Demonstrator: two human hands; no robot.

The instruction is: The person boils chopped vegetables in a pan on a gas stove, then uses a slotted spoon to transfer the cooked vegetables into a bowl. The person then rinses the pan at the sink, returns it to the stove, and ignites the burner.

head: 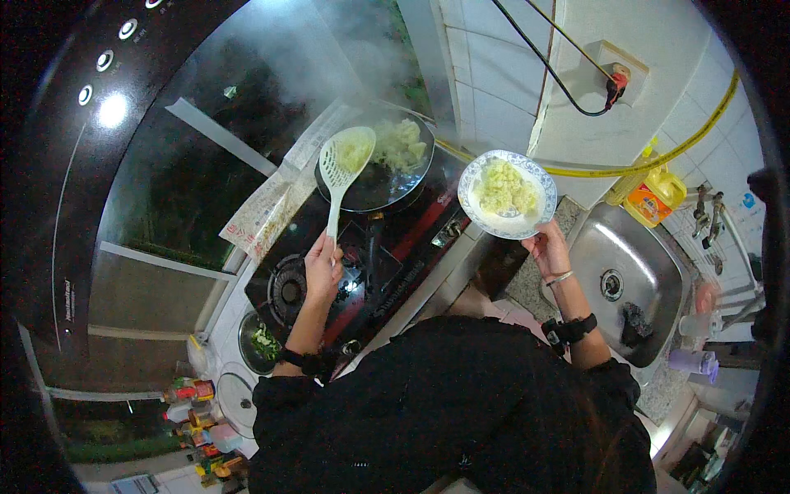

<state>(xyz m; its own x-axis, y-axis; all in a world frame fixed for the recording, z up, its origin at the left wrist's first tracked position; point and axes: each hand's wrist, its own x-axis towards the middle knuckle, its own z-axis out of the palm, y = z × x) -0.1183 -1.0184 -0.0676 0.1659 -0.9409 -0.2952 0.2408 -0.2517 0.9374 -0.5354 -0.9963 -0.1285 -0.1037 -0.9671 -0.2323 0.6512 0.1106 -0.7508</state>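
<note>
My left hand (pixel 323 265) grips the handle of a pale slotted spoon (pixel 347 162), with yellowish food in its bowl. The spoon is over the near left part of a dark frying pan (pixel 376 185), where pale yellow-green food (pixel 402 145) lies at the far side and steam rises. My right hand (pixel 549 248) holds the rim of a blue-patterned white plate (pixel 537 174), to the right of the pan. Chopped yellow-green food (pixel 507 188) sits on the plate. The pan rests on a black gas stove (pixel 395 259), its handle pointing towards me.
A steel sink (pixel 636 265) with a dark scrubber (pixel 636 324) lies at right, beside a yellow bottle (pixel 655 197). A yellow hose (pixel 617 171) runs along the wall. A bowl of chopped greens (pixel 264 343), a glass lid (pixel 237 398) and several condiment bottles (pixel 200 426) stand at lower left.
</note>
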